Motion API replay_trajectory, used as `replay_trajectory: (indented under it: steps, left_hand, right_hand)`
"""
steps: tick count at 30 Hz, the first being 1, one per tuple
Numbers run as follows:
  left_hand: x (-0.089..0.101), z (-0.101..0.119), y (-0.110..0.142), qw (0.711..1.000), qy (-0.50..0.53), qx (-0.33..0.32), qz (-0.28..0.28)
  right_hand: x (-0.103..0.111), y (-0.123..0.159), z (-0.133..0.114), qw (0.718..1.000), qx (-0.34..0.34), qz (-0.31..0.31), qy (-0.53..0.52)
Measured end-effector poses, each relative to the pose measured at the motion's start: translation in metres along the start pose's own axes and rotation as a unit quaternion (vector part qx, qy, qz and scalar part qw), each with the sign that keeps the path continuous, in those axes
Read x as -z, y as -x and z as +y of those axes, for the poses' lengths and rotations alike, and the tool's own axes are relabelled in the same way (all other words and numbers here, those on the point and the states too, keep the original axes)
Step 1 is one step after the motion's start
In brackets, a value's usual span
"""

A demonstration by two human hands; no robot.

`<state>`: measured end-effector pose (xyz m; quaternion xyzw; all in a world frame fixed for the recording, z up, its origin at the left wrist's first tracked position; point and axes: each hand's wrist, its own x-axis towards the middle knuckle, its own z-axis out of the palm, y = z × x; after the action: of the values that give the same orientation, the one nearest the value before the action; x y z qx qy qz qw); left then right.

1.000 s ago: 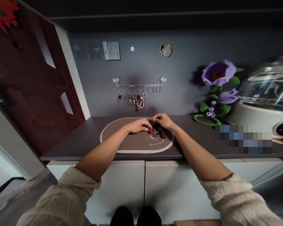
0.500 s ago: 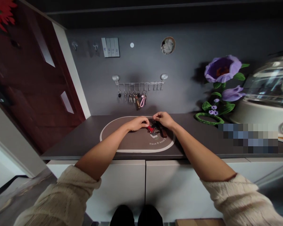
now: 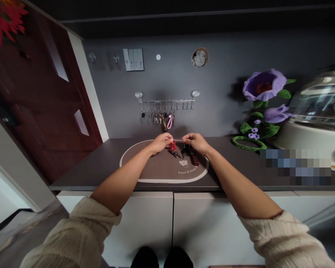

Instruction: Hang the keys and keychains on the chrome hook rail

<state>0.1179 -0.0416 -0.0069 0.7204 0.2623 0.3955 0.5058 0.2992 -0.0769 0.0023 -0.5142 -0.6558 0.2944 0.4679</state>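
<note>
My left hand [image 3: 161, 142] is closed in a pinch on a red key strap [image 3: 172, 146], lifted a little above the brown oval mat [image 3: 145, 167], with small keys dangling under it. My right hand [image 3: 194, 142] is closed over a dark bunch of keys [image 3: 186, 150] with a brown fob [image 3: 194, 160] that rests on the mat. Both hands sit close together at the mat's far middle. On the wall behind them a metal hook rail [image 3: 167, 101] carries several hanging keys, one with a pink loop [image 3: 169, 121].
The dark counter [image 3: 86, 167] runs left to right over white cabinet doors. A purple fabric flower [image 3: 264, 87] with a green base stands at the right, beside a large white appliance [image 3: 315, 119] with a clear lid. A dark red door [image 3: 39, 104] is at the left.
My left hand has lifted the red key strap up off the mat and slightly back. My right hand has stayed on the dark key bunch.
</note>
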Motion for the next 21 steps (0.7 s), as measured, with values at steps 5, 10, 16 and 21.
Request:
replay_trajectory:
  steps: [5, 10, 16, 21]
  left_hand:
    - [-0.001, 0.003, 0.001, 0.999, 0.012, 0.005, 0.032]
    - [0.000, 0.006, 0.000, 0.996, 0.065, 0.008, 0.068]
    - [0.001, 0.010, -0.001, 0.989, 0.111, 0.011, 0.093]
    - [-0.003, 0.013, -0.001, 0.986, 0.124, 0.003, 0.107]
  right_hand:
    - [0.000, -0.001, 0.000, 1.000, 0.015, -0.005, -0.017]
    - [-0.003, -0.001, -0.002, 0.998, 0.037, -0.027, -0.032]
    - [-0.009, 0.001, -0.008, 0.996, 0.063, -0.058, -0.024]
    - [-0.014, 0.004, -0.013, 0.992, 0.089, -0.076, -0.041]
